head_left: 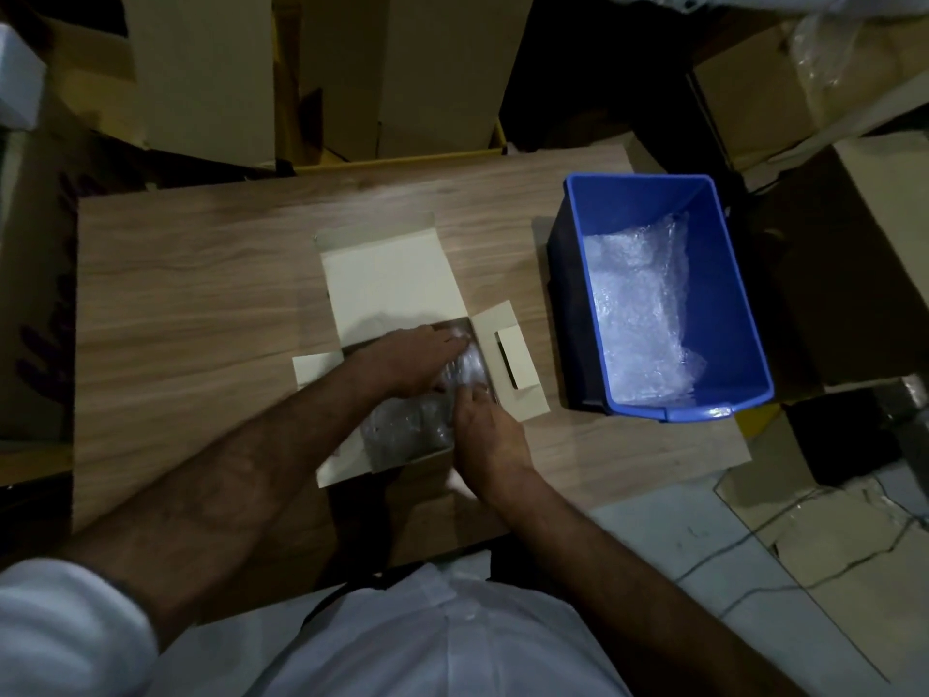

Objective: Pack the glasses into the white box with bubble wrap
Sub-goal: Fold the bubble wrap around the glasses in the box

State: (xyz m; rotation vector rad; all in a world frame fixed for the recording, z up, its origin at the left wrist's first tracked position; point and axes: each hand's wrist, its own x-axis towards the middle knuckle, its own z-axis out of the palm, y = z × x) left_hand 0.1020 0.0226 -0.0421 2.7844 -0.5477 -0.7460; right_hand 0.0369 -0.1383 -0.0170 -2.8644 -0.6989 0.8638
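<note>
An open white box (387, 284) lies in the middle of the wooden table, its lid folded back and its side flaps spread out. Inside it sits a bundle of bubble wrap (412, 425); the glasses themselves are not visible through it. My left hand (417, 359) lies flat on the far end of the bundle, fingers pointing right. My right hand (487, 430) presses on the bundle's right side at the box wall. Both hands rest on the wrap inside the box.
A blue plastic bin (724, 294) stands to the right on the table, holding more bubble wrap (638, 314). Cardboard boxes (201, 72) crowd the space behind and on both sides of the table (176, 294). Cables lie on the floor at the right.
</note>
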